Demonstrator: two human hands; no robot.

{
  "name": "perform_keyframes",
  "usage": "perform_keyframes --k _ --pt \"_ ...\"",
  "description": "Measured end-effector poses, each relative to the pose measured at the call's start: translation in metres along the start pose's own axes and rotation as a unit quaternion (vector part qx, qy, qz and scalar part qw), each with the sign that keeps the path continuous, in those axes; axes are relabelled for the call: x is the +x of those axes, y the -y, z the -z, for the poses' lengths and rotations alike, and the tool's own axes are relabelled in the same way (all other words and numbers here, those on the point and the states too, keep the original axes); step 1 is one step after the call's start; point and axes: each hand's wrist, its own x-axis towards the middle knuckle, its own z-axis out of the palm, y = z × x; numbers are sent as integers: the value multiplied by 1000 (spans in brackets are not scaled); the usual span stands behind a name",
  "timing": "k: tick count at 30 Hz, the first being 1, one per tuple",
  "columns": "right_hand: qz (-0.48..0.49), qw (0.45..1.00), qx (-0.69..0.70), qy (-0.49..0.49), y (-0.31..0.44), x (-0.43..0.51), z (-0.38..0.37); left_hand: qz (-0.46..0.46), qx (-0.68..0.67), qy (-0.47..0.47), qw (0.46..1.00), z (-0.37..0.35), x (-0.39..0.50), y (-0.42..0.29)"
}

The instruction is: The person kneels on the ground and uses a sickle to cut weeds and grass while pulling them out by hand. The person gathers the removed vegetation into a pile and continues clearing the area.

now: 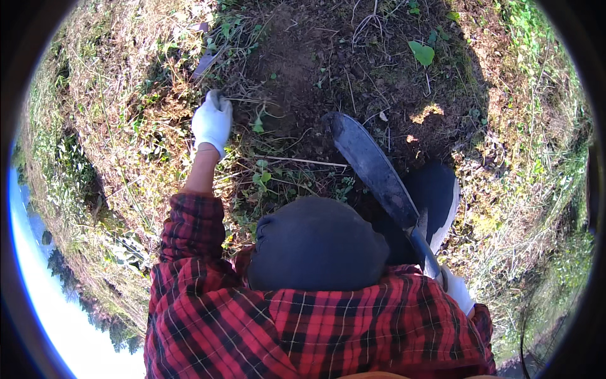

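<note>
My left hand (211, 121), in a white glove, reaches out low at the upper left, its fingers curled around thin weed stems (248, 100) that trail to the right. In my right hand (457, 289), also gloved in white, is the handle of a machete (371, 166). Its broad, dark, worn blade points up and left over bare soil, with the rounded tip near the middle of the view. Part of the right hand is hidden behind the red plaid shirt. Cut stems and green weeds (262, 177) lie between the left hand and the blade.
A dark shoe or boot (438, 201) stands just right of the blade, and a dark rounded form, perhaps a knee (317, 246), is at the centre. A flat grey piece (206, 64) lies beyond the left hand. Dry grass and undergrowth (511, 203) cover both sides.
</note>
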Motion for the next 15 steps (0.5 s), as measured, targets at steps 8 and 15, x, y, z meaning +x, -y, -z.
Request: perform_keyframes --k 8,15 --pt "19 967 230 112 -26 29 -19 -288 240 174 911 -53 -31 -14" --pt "-25 944 302 129 -9 12 9 -177 343 270 882 -21 -85 81"
